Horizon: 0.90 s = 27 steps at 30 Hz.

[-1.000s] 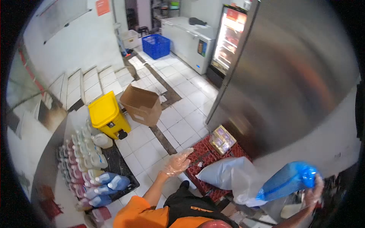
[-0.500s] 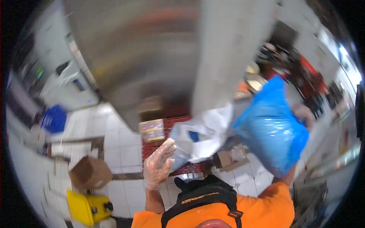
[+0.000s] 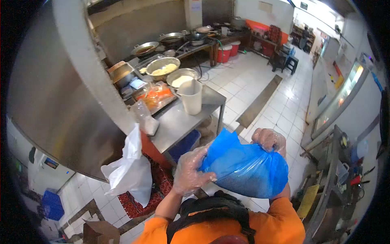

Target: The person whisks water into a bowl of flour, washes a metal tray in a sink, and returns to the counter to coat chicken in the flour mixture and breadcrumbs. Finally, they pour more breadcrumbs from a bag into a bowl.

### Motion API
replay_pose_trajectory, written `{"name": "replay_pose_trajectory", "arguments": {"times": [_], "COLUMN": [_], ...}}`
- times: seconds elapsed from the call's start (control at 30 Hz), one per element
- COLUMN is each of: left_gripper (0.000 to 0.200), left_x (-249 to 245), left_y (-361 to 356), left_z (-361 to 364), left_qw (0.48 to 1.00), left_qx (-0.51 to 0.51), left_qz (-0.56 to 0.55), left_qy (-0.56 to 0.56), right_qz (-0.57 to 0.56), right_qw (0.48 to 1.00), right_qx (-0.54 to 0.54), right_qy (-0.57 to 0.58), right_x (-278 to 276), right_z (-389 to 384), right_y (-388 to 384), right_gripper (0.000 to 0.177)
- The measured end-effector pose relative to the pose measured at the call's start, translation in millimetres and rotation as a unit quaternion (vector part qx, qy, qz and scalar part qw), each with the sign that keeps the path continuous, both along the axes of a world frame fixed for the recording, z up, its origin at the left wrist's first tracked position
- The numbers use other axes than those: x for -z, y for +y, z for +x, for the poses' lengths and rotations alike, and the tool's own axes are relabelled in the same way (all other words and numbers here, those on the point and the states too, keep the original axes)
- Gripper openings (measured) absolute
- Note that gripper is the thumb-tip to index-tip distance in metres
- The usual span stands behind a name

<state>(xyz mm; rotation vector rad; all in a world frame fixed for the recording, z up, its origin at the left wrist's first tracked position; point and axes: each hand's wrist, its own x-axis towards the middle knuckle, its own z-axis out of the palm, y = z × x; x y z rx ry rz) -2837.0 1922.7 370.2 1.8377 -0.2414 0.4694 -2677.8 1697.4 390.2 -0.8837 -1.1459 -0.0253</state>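
Observation:
A full blue plastic bag (image 3: 248,168) hangs in front of my chest, its contents hidden by the plastic. My right hand (image 3: 270,140), in a clear glove, is a fist around the bag's gathered upper corner. On the bag's left side is my left hand (image 3: 191,173), also in a clear glove, with its thumb in front and its fingers partly hidden at the bag's edge. A white plastic bag (image 3: 132,173) stands on a dark red patterned surface to my left, apart from my hands.
Ahead, a steel table (image 3: 170,126) holds a white jug (image 3: 190,97), metal bowls (image 3: 164,67) and an orange-filled bag (image 3: 156,95). Woks (image 3: 144,49) line the stove behind. A cluttered shelf (image 3: 325,183) stands at right; a cardboard box (image 3: 99,232) lies lower left.
My view has turned right toward the table and stove. The blue bag has moved lower and in front of me. My left hand, earlier apart from it, is now on its side.

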Motion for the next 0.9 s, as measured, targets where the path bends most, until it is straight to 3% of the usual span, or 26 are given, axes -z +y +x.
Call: {"name": "replay_pose_trajectory", "arguments": {"times": [0.03,0.1,0.13,0.27,0.37,0.4,0.47,0.53,0.57,0.63,0.67,0.7,0.77,0.83,0.9], "left_gripper": [0.076,0.054,0.034,0.012,0.018,0.019,0.019,0.016,0.016,0.018,0.015,0.015,0.016,0.019,0.022], "left_x": [6,7,2,17,54,63,61,71,79,73,81,79,77,60,53], "left_y": [-18,-59,-84,-137,-168,-179,-196,-205,-211,-222,-225,-229,-239,-247,-257], "left_z": [16,53,72,140,200,219,267,314,339,384,413,444,492,541,594], "left_qw": [1.000,0.999,0.999,0.998,1.000,0.998,0.998,0.999,0.999,0.996,0.991,0.992,0.973,0.972,0.968], "left_qx": [0.006,-0.009,-0.016,0.021,0.009,-0.007,-0.016,0.018,0.006,0.063,0.085,0.074,0.077,0.092,0.110], "left_qz": [0.001,0.039,-0.015,0.041,-0.003,-0.065,-0.056,-0.018,-0.025,0.054,0.080,0.077,0.202,0.193,0.191], "left_qy": [0.008,-0.004,-0.035,-0.033,0.014,0.015,-0.001,0.033,0.033,-0.029,-0.064,-0.065,-0.085,-0.096,-0.117], "right_qz": [-0.020,-0.038,-0.054,-0.100,-0.111,-0.142,-0.177,-0.348,-0.356,-0.362,-0.411,-0.415,-0.382,-0.352,-0.342], "right_qw": [0.999,0.997,0.994,0.980,0.976,0.973,0.968,0.894,0.894,0.905,0.894,0.894,0.891,0.894,0.847], "right_qx": [0.024,0.046,0.088,0.167,0.182,0.167,0.140,0.190,0.180,0.106,0.155,0.146,0.225,0.247,0.381], "right_qy": [0.021,0.047,0.028,0.033,0.040,0.078,0.110,0.210,0.204,0.197,0.089,0.083,0.101,0.129,0.145], "right_x": [8,13,15,45,74,82,82,63,68,79,86,103,142,137,133], "right_z": [8,19,26,64,117,132,171,202,224,261,285,313,353,394,435], "right_y": [-20,-57,-71,-125,-165,-179,-199,-218,-222,-224,-219,-215,-210,-205,-211], "right_gripper": [0.037,0.039,0.037,0.031,0.026,0.020,0.015,0.025,0.025,0.045,0.053,0.053,0.051,0.052,0.051]}}
